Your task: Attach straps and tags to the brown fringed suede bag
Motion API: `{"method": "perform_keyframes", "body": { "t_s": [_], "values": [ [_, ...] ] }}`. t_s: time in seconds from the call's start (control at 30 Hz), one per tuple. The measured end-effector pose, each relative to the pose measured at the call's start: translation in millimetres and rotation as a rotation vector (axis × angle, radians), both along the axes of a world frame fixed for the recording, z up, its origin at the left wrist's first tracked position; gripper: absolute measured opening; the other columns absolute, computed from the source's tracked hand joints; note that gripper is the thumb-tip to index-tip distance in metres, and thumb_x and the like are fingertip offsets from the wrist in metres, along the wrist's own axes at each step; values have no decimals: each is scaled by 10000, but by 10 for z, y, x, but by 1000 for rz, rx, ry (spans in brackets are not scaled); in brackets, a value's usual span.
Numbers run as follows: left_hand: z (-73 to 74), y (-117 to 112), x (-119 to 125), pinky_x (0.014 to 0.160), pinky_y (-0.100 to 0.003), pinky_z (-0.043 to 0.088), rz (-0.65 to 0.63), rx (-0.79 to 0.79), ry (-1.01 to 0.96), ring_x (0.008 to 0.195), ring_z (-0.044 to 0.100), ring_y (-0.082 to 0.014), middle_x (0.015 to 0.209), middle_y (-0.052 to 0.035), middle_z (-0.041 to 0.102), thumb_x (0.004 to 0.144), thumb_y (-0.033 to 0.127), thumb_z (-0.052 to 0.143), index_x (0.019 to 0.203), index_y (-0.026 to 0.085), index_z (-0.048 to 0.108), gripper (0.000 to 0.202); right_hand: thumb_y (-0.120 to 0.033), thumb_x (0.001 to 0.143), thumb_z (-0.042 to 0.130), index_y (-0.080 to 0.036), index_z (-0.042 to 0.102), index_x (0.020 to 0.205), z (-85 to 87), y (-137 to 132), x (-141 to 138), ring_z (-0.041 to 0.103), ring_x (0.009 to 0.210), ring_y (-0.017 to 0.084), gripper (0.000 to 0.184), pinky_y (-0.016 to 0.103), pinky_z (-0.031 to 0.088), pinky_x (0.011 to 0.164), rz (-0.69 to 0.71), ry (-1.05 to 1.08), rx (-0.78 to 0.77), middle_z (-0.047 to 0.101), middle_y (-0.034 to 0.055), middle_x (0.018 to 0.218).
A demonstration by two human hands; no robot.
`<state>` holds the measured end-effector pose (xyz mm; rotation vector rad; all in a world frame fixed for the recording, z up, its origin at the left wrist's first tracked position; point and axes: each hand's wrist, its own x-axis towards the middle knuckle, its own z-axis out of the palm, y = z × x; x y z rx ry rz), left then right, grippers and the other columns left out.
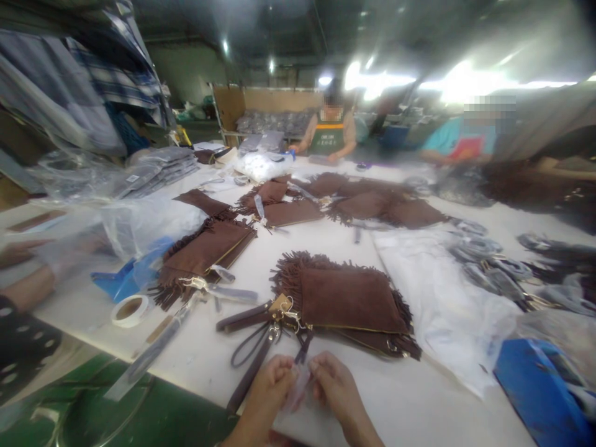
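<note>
At the near table edge my left hand (274, 386) and my right hand (334, 380) pinch a small clear plastic sleeve (298, 386) between them. A dark strap (303, 349) runs from the sleeve toward a brown fringed bag (350, 299), which lies flat just beyond my fingers. Another brown bag seems to lie under it. To the left of my hands are a brown wrist strap (254, 366), a thin looped cord (246, 349) and a tan tag (280, 305) beside gold-coloured clasps. The fingers hide part of the sleeve.
Left are another fringed bag (207, 251), a tape roll (130, 310) and a co-worker's arm (32, 288). More bags (293, 212) cover the table's middle. White plastic bags (433, 292), bundled straps (500, 273) and a blue box (540, 391) lie right. Two people work across the table.
</note>
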<state>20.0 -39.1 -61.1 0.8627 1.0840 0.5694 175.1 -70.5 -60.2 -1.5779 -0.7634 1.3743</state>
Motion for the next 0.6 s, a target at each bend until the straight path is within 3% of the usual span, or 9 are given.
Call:
{"method": "perform_keyframes", "body": {
  "t_s": [0.1, 0.23, 0.33, 0.6],
  "values": [
    [-33, -27, 27, 531, -271, 471, -4, -61, -55, 625, 621, -188, 777, -53, 640, 576, 604, 779, 986, 156, 570, 642, -607, 729, 604, -209, 540, 685, 14, 18, 12, 396, 367, 92, 406, 207, 274, 390, -16, -15, 4, 529, -46, 436],
    [-125, -5, 49, 515, -247, 421, -14, -56, -134, 581, 596, -170, 723, -68, 659, 516, 552, 837, 918, 135, 600, 626, -570, 754, 591, -211, 548, 682, 36, 34, 19, 411, 388, 101, 369, 214, 288, 405, -10, -61, 26, 531, -45, 451],
    [-171, 32, 76, 498, -221, 374, -5, -46, -126, 563, 579, -152, 704, -75, 665, 532, 530, 838, 873, 122, 615, 577, -524, 781, 571, -210, 558, 689, 66, 45, 26, 444, 418, 114, 328, 218, 305, 420, -6, -125, 33, 536, -40, 470],
    [-91, 30, 155, 598, -265, 453, 95, -124, -141, 614, 596, -161, 713, -56, 653, 644, 614, 731, 832, 135, 628, 525, -513, 798, 560, -224, 585, 696, 103, 97, 67, 506, 483, 152, 307, 246, 382, 480, -42, -211, 86, 553, -28, 520]
  ]
}}
